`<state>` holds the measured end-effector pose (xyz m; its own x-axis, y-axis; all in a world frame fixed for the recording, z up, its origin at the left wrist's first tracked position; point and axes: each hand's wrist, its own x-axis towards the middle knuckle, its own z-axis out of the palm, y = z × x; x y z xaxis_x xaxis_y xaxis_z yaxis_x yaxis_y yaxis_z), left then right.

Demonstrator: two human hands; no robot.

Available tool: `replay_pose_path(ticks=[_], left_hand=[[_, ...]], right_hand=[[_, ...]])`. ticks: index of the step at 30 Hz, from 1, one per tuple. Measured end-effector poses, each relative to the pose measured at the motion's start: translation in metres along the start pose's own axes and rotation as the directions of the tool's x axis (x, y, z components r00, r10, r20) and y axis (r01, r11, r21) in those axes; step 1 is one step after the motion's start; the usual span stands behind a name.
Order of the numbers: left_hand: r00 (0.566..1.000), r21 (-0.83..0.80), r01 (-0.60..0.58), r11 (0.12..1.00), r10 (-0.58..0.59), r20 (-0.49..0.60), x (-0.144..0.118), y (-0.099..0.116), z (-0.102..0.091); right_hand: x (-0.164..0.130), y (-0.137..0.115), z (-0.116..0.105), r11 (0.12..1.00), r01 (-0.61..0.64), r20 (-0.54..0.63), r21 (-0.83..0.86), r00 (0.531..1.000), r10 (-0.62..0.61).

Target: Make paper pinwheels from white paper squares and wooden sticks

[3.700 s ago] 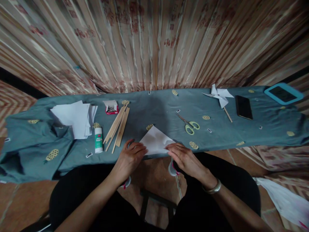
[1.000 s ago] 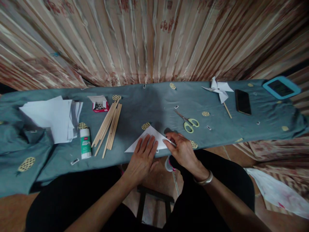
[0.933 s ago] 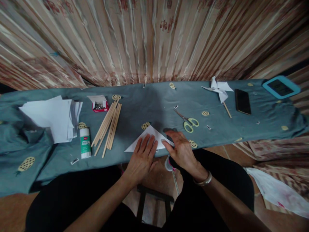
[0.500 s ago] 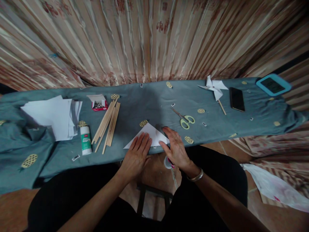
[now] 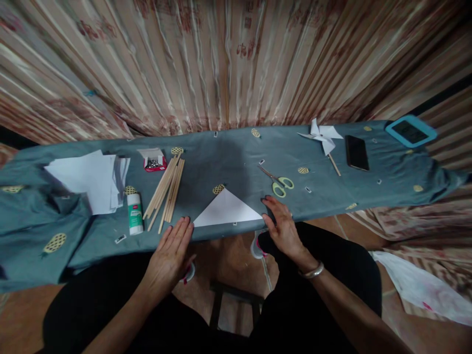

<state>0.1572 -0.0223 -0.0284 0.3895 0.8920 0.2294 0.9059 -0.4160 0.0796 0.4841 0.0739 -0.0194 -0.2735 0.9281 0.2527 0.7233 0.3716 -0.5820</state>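
A white sheet of paper (image 5: 227, 210), folded into a triangle, lies flat at the front edge of the cloth-covered table, its point facing away from me. My left hand (image 5: 170, 255) rests at the paper's left corner with its fingers stretched out. At the right corner is my right hand (image 5: 283, 227), thumb and fingers apart, the thumb touching or very near the paper. Just beyond the right hand lie scissors (image 5: 277, 182) with light green handles. To the left of the paper are several wooden sticks (image 5: 165, 191) in a loose bundle.
Further left are a glue stick (image 5: 134, 214), a red box of small metal pins (image 5: 154, 161) and a stack of white paper (image 5: 88, 179). On the right lie a paper pinwheel (image 5: 322, 136), a phone (image 5: 357, 153) and a blue-framed device (image 5: 411, 131). Curtains hang behind the table.
My left hand has slid left off the middle of the folded paper to its left corner. My right hand has shifted slightly right, so the whole triangle now shows.
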Motion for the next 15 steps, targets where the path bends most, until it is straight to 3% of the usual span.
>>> replay_pose_path(ticks=[3, 8, 15], left_hand=[[0.998, -0.07, 0.064, 0.995, -0.066, -0.021, -0.002, 0.003, -0.002], [0.978, -0.25, 0.183, 0.951, -0.201, -0.049, 0.012, 0.008, -0.002], [0.965, -0.414, 0.174, 0.894, -0.239, -0.111, 0.031, 0.008, -0.001]], right_hand=[[0.007, -0.004, -0.003, 0.998, -0.015, 0.002, 0.061, 1.0, 0.014], [0.025, -0.025, 0.004, 0.998, 0.001, 0.105, 0.067, 0.994, -0.008], [0.032, -0.042, 0.01, 0.979, -0.024, 0.099, 0.201, 0.995, 0.004]])
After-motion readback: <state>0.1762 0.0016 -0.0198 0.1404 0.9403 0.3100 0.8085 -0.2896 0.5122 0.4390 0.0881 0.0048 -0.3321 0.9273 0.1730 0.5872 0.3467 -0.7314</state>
